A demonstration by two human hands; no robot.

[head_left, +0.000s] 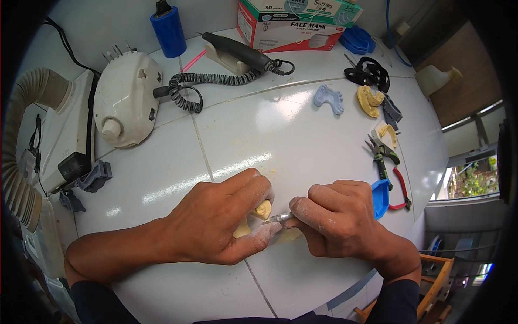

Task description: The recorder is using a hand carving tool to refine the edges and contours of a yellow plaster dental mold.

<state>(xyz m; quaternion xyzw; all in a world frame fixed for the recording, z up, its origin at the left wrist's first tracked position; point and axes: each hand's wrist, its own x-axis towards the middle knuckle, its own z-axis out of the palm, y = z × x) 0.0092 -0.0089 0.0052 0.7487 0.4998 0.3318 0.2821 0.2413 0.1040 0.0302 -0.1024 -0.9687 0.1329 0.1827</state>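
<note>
My left hand (216, 218) is closed round a pale yellow plaster piece (262, 210) just above the tiled worktop (178, 275), low in the middle of the view. My right hand (332, 218) grips a slim silvery metal tool (280, 217), its front end against or very near the piece beside my left thumb; the exact tip is hard to make out. Pale yellow dust and crumbs lie on the tiles around my hands, and white powder coats my fingertips.
Right: blue tray (380, 198), pliers (382, 159), dental casts (368, 101), blue-grey mould (328, 97), black straps (367, 73). Back: mask boxes (291, 35), blue cylinder (168, 32), handpiece (232, 49) on coiled cord. Left: white control unit (127, 97), hose (16, 140), grey pieces (94, 175).
</note>
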